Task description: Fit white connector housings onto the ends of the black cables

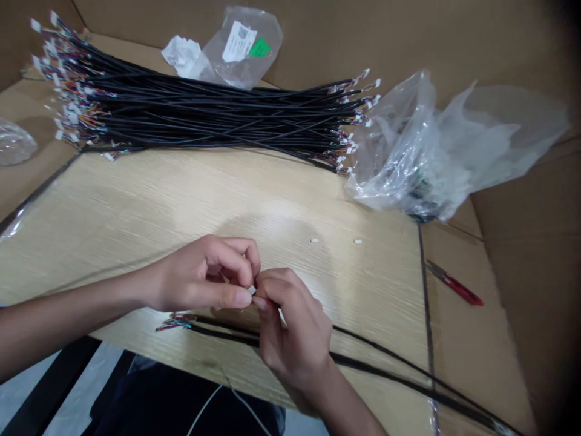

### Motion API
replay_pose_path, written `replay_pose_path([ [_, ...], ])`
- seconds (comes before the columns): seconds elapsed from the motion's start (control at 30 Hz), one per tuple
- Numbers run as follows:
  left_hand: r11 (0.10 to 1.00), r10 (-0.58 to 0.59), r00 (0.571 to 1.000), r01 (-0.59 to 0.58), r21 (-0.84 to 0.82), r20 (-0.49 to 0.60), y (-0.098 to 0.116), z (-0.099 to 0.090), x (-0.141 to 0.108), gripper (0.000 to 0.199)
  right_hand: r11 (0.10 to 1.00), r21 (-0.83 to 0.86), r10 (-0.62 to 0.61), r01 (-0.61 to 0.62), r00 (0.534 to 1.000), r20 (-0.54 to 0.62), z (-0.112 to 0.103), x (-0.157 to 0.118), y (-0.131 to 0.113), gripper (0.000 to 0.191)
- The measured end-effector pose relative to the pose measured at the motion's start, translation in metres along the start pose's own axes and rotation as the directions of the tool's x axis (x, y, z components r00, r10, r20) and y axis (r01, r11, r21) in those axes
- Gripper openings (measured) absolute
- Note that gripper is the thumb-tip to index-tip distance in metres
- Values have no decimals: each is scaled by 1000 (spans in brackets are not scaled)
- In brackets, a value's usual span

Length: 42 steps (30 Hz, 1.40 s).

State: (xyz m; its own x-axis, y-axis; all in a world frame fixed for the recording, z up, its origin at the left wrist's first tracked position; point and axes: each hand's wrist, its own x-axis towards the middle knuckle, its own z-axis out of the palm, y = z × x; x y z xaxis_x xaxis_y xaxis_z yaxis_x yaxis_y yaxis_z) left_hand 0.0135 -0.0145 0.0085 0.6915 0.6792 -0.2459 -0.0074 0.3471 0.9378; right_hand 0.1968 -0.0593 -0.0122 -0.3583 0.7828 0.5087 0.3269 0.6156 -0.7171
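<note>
Between the thumb and fingers of my left hand (213, 275) is a small white connector (252, 290). My right hand (293, 321) is pinched closed right beside that connector; what its fingertips hold is hidden, though thin wire seems to show there. Black cables (376, 372) pass below my right hand and run off to the lower right. Their stripped ends, with several coloured wires (175, 321), lie under my left hand near the table's front edge. Two loose white connectors (314, 240) rest on the table beyond my right hand.
A thick bundle of black cables (218, 115) with white-tipped ends lies across the back. Clear plastic bags (394, 151) sit at right, and a labelled bag (242, 48) behind the bundle. Red-handled snips (456, 284) lie on cardboard (481, 351) at right.
</note>
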Motion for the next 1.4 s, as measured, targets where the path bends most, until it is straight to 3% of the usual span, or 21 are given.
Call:
replay_pose_path([
  [0.43,976,-64,998,68,-208,23,6,4,-1,17,1000,-7,-18,18,1000,-7,-4,2,0,19],
  [0.73,997,67,998,-67,-25,12,0,2,1,24,994,85,70,-67,997,-30,-4,4,-3,19],
  [0.93,1000,28,999,-29,3,26,2,3,-1,23,991,102,89,-85,995,-36,-4,5,-3,17],
  [1.23,992,-19,1000,21,-121,23,6,3,-2,16,993,84,89,-86,996,-22,-4,4,-4,17],
  [1.4,999,-8,998,11,47,-62,2,3,2,28,989,96,111,-110,994,-7,-3,5,-2,15],
])
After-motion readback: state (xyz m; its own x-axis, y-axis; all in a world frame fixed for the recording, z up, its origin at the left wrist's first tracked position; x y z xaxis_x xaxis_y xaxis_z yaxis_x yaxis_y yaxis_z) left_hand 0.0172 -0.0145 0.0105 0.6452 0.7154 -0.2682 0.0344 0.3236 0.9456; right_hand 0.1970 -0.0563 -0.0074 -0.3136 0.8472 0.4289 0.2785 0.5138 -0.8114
